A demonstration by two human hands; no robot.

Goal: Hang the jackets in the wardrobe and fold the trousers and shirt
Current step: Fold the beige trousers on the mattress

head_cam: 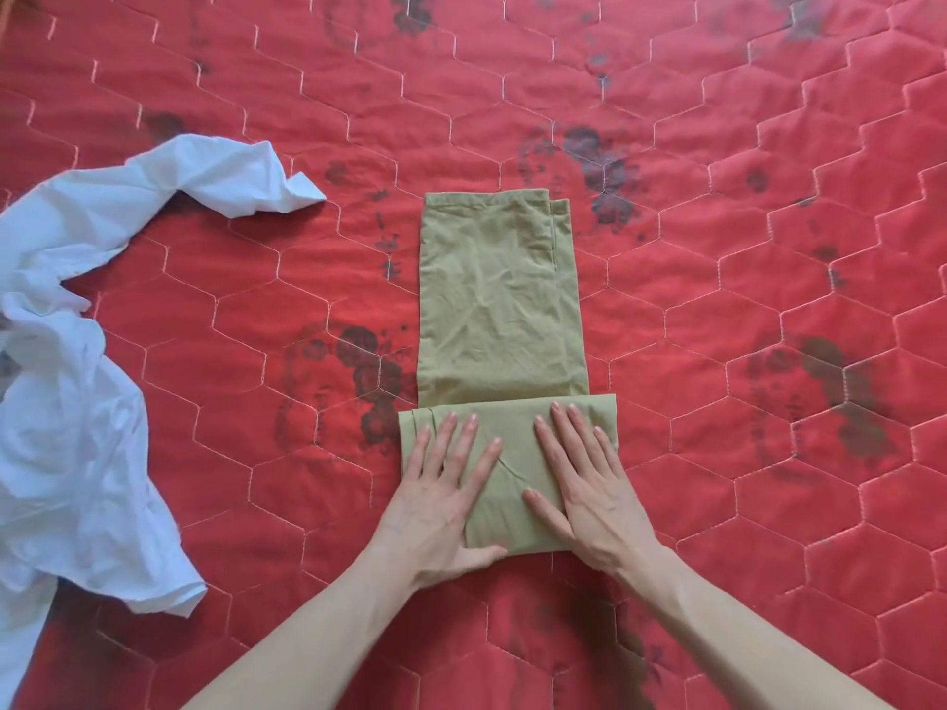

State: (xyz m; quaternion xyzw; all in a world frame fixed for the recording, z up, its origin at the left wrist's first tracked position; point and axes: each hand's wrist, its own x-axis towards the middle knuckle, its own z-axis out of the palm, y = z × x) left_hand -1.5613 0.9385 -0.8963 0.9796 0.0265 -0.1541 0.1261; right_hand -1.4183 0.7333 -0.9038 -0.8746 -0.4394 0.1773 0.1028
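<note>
A red quilted bedspread point(717, 279) fills the whole view, stitched in pale thread into large hexagons and printed with dark, smudgy floral patches scattered from 12 o'clock round to 4 o'clock; nothing of the room beyond it shows. At the centre lie the olive-green trousers point(499, 299), folded into a long narrow strip that runs from the middle toward 12 o'clock, its far end squared off with a second layer peeking out along the right edge. The cloth looks thin and woven, lightly creased, with a seam line down the right side. The near end, at 6 o'clock from the centre, is turned back on itself into a wider, thicker band. Both hands press flat on that band, fingers straight and spread: the left hand point(440, 499) on its left half with the thumb tucked at the near edge, the right hand point(589, 484) on its right half, the two just beside each other without touching. At 9 o'clock a white shirt point(77, 402) lies crumpled and unfolded, soft and wrinkled, well apart from the trousers.
</note>
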